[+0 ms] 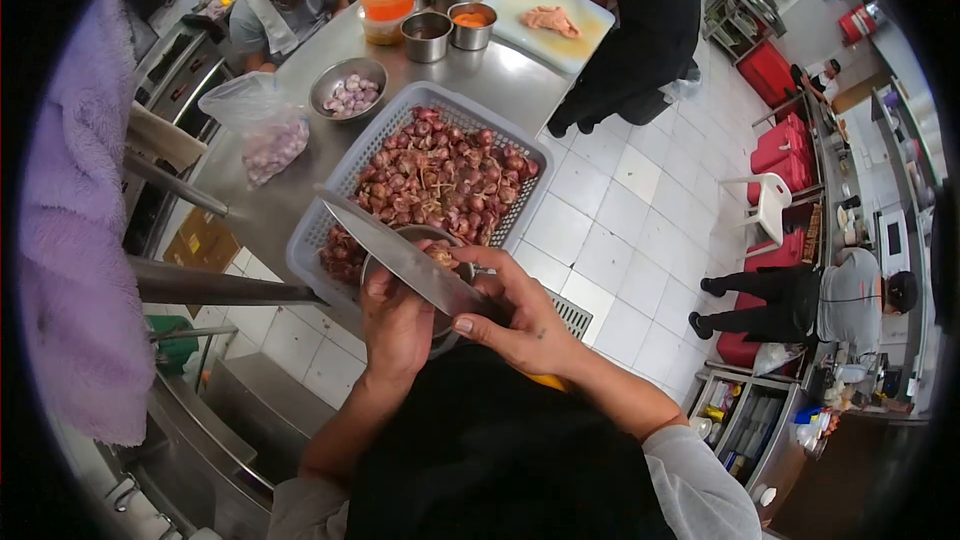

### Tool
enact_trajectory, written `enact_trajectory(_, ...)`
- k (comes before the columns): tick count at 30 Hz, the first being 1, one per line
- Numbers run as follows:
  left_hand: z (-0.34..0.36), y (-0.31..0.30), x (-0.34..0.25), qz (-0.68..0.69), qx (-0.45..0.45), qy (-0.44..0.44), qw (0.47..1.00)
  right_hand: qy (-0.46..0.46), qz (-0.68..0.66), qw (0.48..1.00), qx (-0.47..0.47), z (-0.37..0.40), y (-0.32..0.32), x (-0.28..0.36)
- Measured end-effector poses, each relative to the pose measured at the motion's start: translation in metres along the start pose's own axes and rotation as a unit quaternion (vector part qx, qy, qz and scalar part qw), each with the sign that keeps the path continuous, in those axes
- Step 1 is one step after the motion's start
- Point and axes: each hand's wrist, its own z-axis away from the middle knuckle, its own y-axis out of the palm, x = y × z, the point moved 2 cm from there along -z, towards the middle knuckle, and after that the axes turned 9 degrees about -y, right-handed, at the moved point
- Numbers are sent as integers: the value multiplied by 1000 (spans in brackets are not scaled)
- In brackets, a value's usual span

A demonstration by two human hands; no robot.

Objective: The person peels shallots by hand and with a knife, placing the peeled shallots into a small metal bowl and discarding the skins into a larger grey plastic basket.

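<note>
Shallots mostly lie unpeeled in the basket on the counter, few peeled in the far bowl; my right fingers clamp the knife, left fingers curled, on what I cannot tell

No txt, labels, brands or nos. legible anywhere: red crates at upper right of frame carry no readable print, & pkgs on the shelf at lower right are too small & blurred to make out.
</note>
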Motion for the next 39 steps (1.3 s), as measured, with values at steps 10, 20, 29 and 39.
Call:
enact_trajectory(10,12,7,5,-15,-12,10,1000,-69,45,996,-42,-2,3,-10)
enact_trajectory(20,26,-6,10,43,-2,-16,999,24,-166,986,6,-17,3,-27)
enact_trajectory(29,23,-28,5,-84,-78,-39,993,123,-177,975,52,-23,7,-47)
enact_trajectory(39,12,-43,-2,-23,-47,-58,997,159,-214,963,-27,-21,-21,-53)
